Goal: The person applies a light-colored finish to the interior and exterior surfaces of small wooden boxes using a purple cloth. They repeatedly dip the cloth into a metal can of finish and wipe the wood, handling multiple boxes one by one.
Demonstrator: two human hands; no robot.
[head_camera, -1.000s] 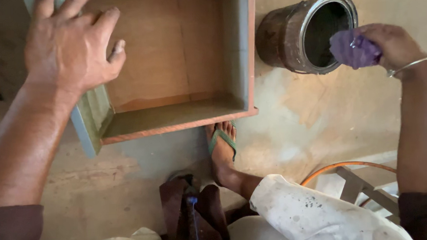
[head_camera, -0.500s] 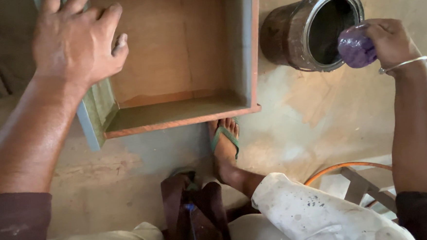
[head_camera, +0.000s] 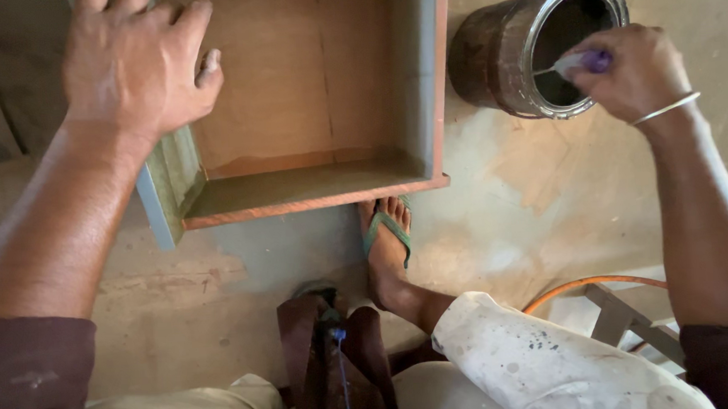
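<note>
Open wooden box [head_camera: 309, 108] beside tilted, stained metal can [head_camera: 530, 46].

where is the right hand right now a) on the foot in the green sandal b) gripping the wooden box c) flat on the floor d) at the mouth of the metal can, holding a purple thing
d: the right hand sits at the open rim of the metal can, pinching a small purple object, while the left hand rests on the wooden box.
</note>
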